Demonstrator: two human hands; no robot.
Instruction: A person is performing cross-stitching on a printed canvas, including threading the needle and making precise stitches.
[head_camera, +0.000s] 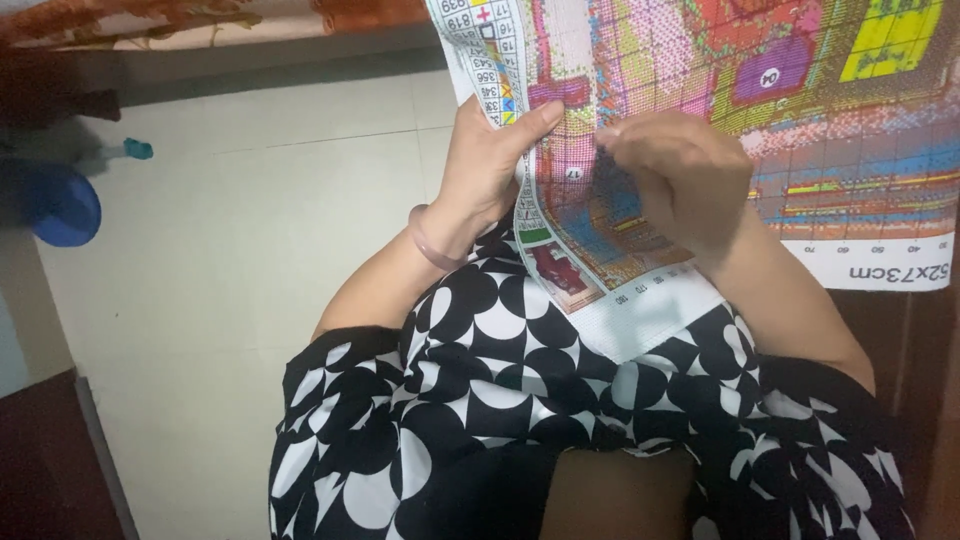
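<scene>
Two hands work a gridded embroidery cloth (700, 90) draped over the lap: left hand (485, 165) pinches its left edge, right hand (680, 175) closes fingertips on its face; judged light, limp, best gripped at edges.

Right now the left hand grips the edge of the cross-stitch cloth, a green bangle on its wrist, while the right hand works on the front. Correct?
Not quite: the bangle is pink, not green, as the head view shows. The rest holds: the left hand grips the cross-stitch cloth at its edge and the right hand works on the front.
</scene>
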